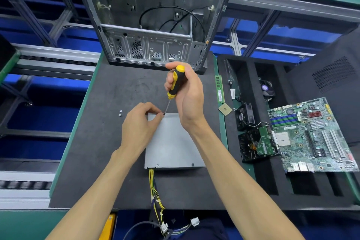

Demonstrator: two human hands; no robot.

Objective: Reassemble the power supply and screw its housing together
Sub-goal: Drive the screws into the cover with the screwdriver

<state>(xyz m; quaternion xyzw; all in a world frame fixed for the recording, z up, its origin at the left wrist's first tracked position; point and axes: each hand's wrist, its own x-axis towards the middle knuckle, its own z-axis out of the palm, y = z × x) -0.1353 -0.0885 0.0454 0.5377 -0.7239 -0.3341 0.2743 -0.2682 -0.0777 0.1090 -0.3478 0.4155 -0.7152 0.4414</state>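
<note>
Holding the screwdriver tight in your right hand while your left hand pinches a tiny screw on the gray box lying flat on the mat, a tilt could drop it.

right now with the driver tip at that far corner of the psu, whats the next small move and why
Probably seat the tip in the screw and start turning. The right hand holds the screwdriver tilted, its tip at the far left corner of the power supply housing, where the left hand's fingertips pinch something small and dark, likely a screw. Two loose screws wait on the mat.
</note>
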